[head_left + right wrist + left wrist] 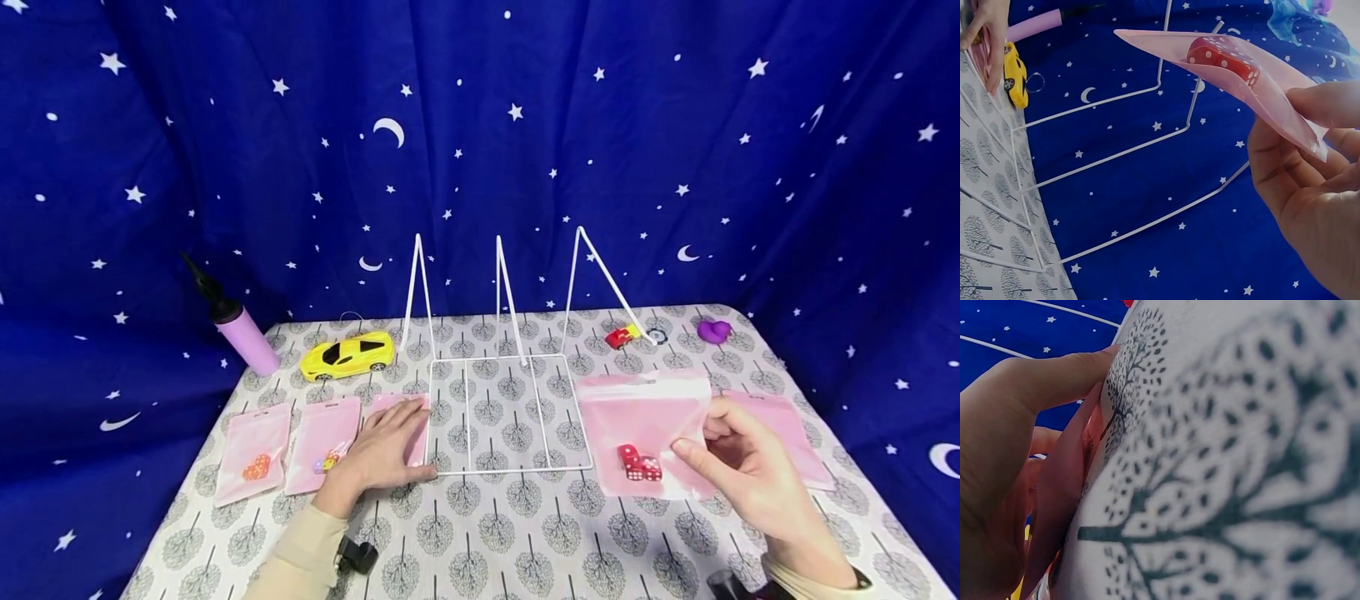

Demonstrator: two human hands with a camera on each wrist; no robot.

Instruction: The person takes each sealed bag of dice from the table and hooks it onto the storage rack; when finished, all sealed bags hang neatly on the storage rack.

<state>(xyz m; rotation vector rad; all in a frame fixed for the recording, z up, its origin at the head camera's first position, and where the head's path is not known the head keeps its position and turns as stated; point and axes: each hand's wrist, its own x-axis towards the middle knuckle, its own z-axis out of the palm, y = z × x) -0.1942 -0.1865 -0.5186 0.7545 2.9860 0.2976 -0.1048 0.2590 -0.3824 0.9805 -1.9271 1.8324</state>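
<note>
My right hand (750, 467) pinches the right side of a pink zip bag (645, 417) between thumb and fingers. Several red dice (640, 464) show through its front; the right wrist view has these dice (1224, 59) bulging in the tilted bag. Flat on the table at left, my left hand (386, 446) rests over another pink bag (418, 446), fingers extended and covering most of it. Its thumb reaches the near left corner of a white wire rack (510, 472). In the left wrist view, a pink edge (1063, 481) rises beside the thumb.
Two pink bags, one with orange dice (257, 467) and one with small colourful pieces (326, 461), lie at left. Another pink bag (780, 425) is beyond my right hand. Behind are a pump (251, 342), yellow car (348, 357), small red-yellow toy (621, 337) and purple object (714, 332).
</note>
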